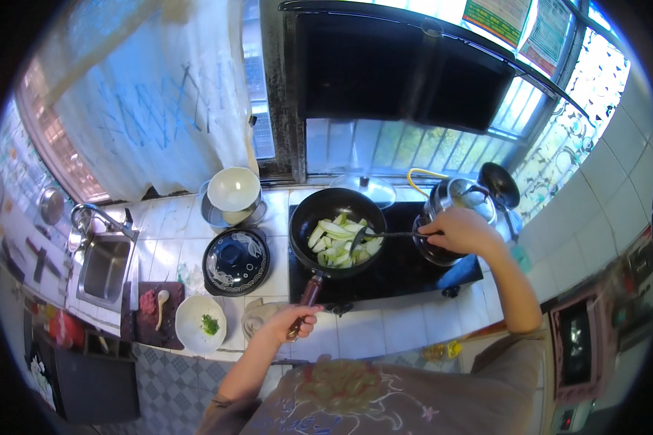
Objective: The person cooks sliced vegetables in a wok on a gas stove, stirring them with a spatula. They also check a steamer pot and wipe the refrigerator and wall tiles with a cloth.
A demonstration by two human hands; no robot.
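Note:
A dark wok (305, 217) sits on the left side of a black gas stove (402, 283). Pale green vegetable slices (337, 239) are heaped in its bottom. My left hand (296, 322) grips the wok's brown handle (312, 291), which points toward me. In my right hand (460, 231) is the dark shaft of a spatula (397, 234). Its blade (357, 238) rests among the slices near the wok's right side. The far end of the shaft is hidden by my fingers.
Behind the wok lies a glass lid (375, 190); a metal pot (470, 198) stands at the stove's right. To the left are a lidded black casserole (236, 261), stacked bowls (233, 189), a bowl of chopped greens (190, 321), a cutting board (168, 326) with minced meat (147, 303), and a sink (104, 266).

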